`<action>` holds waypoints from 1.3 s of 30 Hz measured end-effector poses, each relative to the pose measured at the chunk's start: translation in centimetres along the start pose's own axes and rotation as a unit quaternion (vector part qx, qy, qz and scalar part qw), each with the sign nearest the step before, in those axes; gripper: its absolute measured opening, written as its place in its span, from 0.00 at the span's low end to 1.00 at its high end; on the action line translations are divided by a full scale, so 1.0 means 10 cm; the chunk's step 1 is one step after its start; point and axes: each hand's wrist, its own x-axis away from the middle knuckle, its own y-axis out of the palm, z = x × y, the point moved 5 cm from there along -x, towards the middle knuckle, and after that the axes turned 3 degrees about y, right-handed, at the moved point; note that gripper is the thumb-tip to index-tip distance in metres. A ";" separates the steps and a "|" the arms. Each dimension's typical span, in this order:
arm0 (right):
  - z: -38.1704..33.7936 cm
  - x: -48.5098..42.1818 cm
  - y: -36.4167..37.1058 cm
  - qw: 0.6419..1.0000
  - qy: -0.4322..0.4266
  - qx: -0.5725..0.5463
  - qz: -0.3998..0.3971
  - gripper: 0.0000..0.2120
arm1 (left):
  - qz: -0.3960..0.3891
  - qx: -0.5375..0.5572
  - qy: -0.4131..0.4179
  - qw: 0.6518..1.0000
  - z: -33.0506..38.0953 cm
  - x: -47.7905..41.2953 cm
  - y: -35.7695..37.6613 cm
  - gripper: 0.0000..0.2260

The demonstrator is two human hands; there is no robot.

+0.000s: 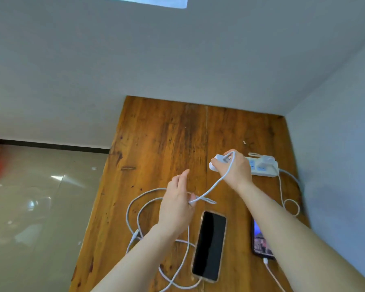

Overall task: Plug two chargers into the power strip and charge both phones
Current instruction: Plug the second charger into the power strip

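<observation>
- The wooden table [167, 127] fills the middle of the view, set into a corner between pale walls; everything for the task lies on its near right part
- The white power strip [261, 168] lies toward the far right edge of the table, with one white charger [267, 160] already seated in it; its thin cable [281, 192] runs down in a small loop toward the lit phone
- The dark phone [210, 245] lies flat near the middle front, screen black, and a cable appears to enter its near end, though the joint is hard to make out
- The lit phone [260, 242] lies to the right, half hidden under the right forearm, screen glowing, with a connector in its near end; I judge this one done
- The long white cable [135, 209] lies in loose loops left of the dark phone and rises across to the second charger
- The right hand [234, 169] is closed around the second charger [216, 162], holding it just left of the power strip, not yet in a socket as far as I can tell
- The left hand [177, 205] is loosely open, index finger pointing out, thumb and a finger pinching the long white cable
- By my reading roughly half is done; seating the second charger remains
</observation>
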 end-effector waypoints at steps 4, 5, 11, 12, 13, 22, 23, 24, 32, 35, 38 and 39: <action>0.17 -0.54 -0.39 0.999 -0.010 0.032 -0.008 0.16 | -0.034 -0.031 0.007 0.999 0.30 -0.37 0.37 0.22; 0.21 -0.65 -0.45 0.999 -0.015 0.031 -0.014 0.15 | -0.048 -0.044 0.012 0.998 0.35 -0.45 0.47 0.21; 0.36 -1.05 -0.53 0.994 -0.032 0.070 -0.081 0.15 | -0.153 -0.146 0.089 0.973 0.58 -0.75 1.08 0.26; 0.39 -1.07 -0.49 0.990 -0.035 0.093 -0.098 0.16 | -0.173 -0.167 0.102 0.965 0.60 -0.76 1.19 0.27; 0.43 -1.08 -0.46 0.987 -0.034 0.114 -0.110 0.17 | -0.192 -0.189 0.111 0.957 0.63 -0.76 1.29 0.27; 0.72 -1.20 -0.49 0.984 0.022 0.106 -0.143 0.18 | -0.213 -0.264 0.112 0.934 0.62 -0.76 1.58 0.30; 0.72 -1.21 -0.49 0.985 0.023 0.100 -0.138 0.18 | -0.214 -0.265 0.114 0.933 0.61 -0.76 1.58 0.31; 0.72 -1.21 -0.49 0.986 0.022 0.096 -0.135 0.18 | -0.216 -0.267 0.115 0.932 0.61 -0.76 1.58 0.31; 0.64 -1.09 -0.48 0.986 -0.028 0.113 -0.123 0.22 | -0.217 -0.263 0.114 0.933 0.60 -0.76 1.57 0.31; 0.61 -1.01 -0.45 0.987 -0.052 0.120 -0.096 0.20 | -0.221 -0.264 0.121 0.931 0.61 -0.75 1.55 0.31; 0.65 -0.91 -0.36 0.985 -0.043 0.133 -0.102 0.16 | -0.224 -0.268 0.132 0.928 0.62 -0.76 1.52 0.32; 0.66 -0.89 -0.33 0.984 -0.039 0.138 -0.103 0.17 | -0.224 -0.270 0.134 0.927 0.62 -0.76 1.50 0.32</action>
